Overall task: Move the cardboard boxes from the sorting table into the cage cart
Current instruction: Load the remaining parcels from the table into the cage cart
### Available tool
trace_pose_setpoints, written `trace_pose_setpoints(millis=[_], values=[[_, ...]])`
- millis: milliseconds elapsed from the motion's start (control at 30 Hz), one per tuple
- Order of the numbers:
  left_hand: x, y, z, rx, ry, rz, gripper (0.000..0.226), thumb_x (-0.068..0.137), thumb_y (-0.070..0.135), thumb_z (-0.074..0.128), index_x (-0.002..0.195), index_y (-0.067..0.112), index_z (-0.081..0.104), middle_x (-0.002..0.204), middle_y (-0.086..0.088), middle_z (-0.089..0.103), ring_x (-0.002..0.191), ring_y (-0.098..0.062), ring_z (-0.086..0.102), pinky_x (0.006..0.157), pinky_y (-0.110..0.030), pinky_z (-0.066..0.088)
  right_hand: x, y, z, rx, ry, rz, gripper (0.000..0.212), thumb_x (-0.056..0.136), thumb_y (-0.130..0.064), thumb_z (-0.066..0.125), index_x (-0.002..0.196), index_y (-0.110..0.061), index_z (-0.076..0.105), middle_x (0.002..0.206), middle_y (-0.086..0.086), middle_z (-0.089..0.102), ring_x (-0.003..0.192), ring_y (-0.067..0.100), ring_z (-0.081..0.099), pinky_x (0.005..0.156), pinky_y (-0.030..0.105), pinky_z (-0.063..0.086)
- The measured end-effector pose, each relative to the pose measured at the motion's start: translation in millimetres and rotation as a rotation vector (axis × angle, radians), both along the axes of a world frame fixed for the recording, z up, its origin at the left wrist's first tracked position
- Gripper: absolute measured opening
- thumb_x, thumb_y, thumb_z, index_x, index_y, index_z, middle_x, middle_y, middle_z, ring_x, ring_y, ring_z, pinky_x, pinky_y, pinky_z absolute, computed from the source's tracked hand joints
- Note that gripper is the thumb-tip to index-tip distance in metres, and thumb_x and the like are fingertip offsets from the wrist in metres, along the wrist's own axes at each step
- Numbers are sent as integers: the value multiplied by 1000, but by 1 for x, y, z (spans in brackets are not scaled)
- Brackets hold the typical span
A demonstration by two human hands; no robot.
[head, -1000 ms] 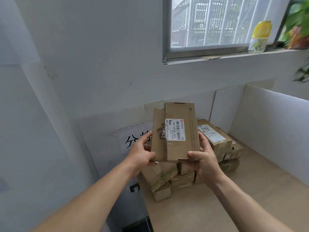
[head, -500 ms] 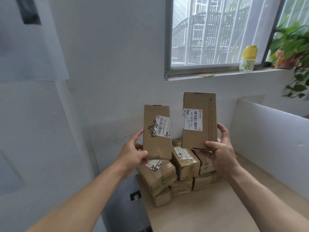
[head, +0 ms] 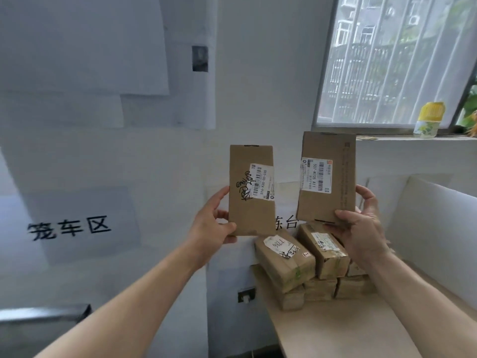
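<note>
The left hand [head: 213,224] has its fingers [head: 221,196] curled round the left edge of a narrow cardboard box [head: 244,164], with the thumb pressed on the front near the bottom corner. That box stands upright in the air, above and to the left of the pile of boxes [head: 304,267]. Its front shows a white barcode label and a black handwritten scrawl.

The right hand [head: 361,228] pinches a wider cardboard box [head: 346,161] at its lower right corner, thumb across the front and fingers [head: 367,193] behind the right edge. This box is held almost upright, tilted slightly, directly above the pile. It carries a white barcode label on the left half of its front. The two held boxes are near each other but apart, with a strip of wall showing between them.

Both forearms reach up from below the pile's level.

The pile sits on a pale wooden worktop [head: 335,332], pushed against the wall. It is made of taped brown parcels stacked in two or three layers, the top ones bearing white labels. To the right of the pile stands a white partition panel [head: 438,228]. Above and to the right of the pile is a barred window [head: 387,60], with a yellow-capped bottle [head: 428,120] on its sill. Far to the left of the pile, a wall sign [head: 69,227] shows three black characters. Just left of the pile, low on the wall, is a dark socket [head: 246,294].
</note>
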State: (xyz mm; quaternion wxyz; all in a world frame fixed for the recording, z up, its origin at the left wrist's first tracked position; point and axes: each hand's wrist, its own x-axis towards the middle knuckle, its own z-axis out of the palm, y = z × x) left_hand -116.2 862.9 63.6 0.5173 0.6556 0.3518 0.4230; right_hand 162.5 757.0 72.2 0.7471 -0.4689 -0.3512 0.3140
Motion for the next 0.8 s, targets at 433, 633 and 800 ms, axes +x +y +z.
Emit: trace_pose_setpoints(millis=[433, 633, 800], values=[[-208, -47, 25, 42, -105, 272, 83, 88, -16, 60, 131, 54, 51, 101, -13, 53, 81, -25, 60, 79, -46, 63, -190, 34, 19, 78, -13, 279, 60, 93, 15, 35, 128, -33, 42, 112, 14, 68, 84, 38, 68, 54, 38, 61], [-269, -72, 26, 49, -125, 450, 84, 87, -16, 61, 124, 58, 52, 112, -21, 54, 85, -29, 61, 78, -46, 63, -255, 61, 22, 81, 7, 449, 61, 90, 15, 32, 129, -31, 43, 106, 6, 67, 79, 37, 66, 53, 39, 59], [-303, -99, 12, 24, -96, 609, 84, 87, -14, 65, 132, 55, 49, 119, -25, 55, 89, -33, 67, 76, -45, 63, -302, 74, 6, 37, 11, 603, 60, 90, 16, 32, 126, -30, 43, 110, 12, 65, 86, 40, 64, 56, 41, 59]])
